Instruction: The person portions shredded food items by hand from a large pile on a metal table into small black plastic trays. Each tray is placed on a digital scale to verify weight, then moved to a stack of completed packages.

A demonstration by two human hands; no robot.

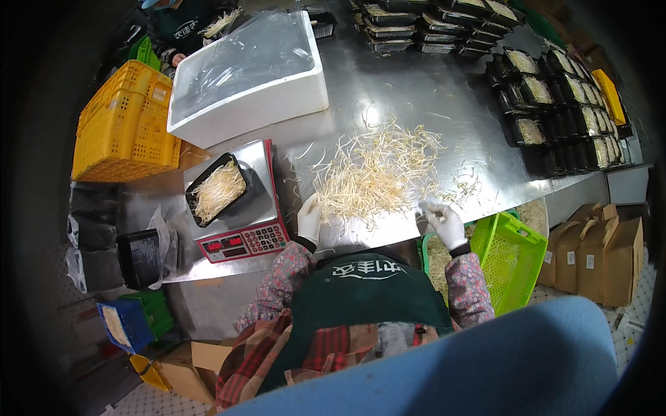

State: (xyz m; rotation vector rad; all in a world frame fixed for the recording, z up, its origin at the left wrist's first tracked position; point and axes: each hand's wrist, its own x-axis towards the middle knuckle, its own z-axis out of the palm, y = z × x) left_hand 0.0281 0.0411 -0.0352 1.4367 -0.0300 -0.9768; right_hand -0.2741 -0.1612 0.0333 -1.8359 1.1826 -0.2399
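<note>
Loose bean sprouts (372,174) lie spread in a heap on the stainless steel table (416,99) before me. My left hand (310,216), in a white glove, rests against the heap's lower left edge; whether its fingers grip any sprouts cannot be told. My right hand (445,221), gloved too, is over the table's near edge, just right of the heap, with its fingertips close together; I cannot tell if a sprout is between them. Left of the heap, a black plastic tray full of sprouts (218,191) sits tilted in view on a red digital weighing scale (237,200).
A white foam box (250,114) holding clear plastic and a yellow crate (125,125) stand at back left, near another person (182,26). Filled trays (536,91) are stacked at right. Empty black trays (139,257) lie left; a green crate (512,260) is below the edge.
</note>
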